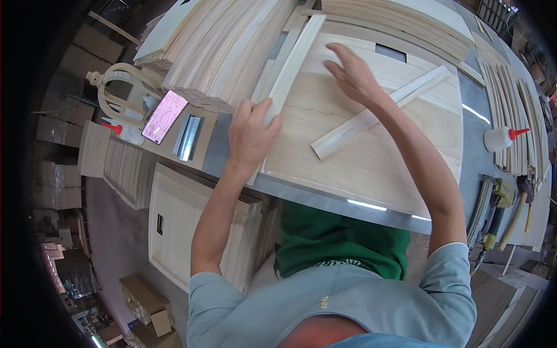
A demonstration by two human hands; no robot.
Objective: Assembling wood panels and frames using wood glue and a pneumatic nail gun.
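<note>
My left hand (252, 132) is wrapped round the near end of a long pale wooden strip (297, 62), which lies along the left edge of a flat wooden panel (360, 180). My right hand (353, 74) hovers over the far part of the panel, thumb and fingers apart, with nothing in it. Under and beside my right forearm, two loose wooden strips (342, 134) lie crossed at a narrow angle on the panel. A dark rectangular cutout (390, 53) shows near the panel's far edge.
Tall stacks of boards (232, 46) stand at the left. A phone (165, 117), a metal bar (188, 138) and a glue bottle (127, 133) lie nearby. On the right are another glue bottle (498, 140), thin strips (505, 110), a nail gun (500, 194) and a hammer (522, 197).
</note>
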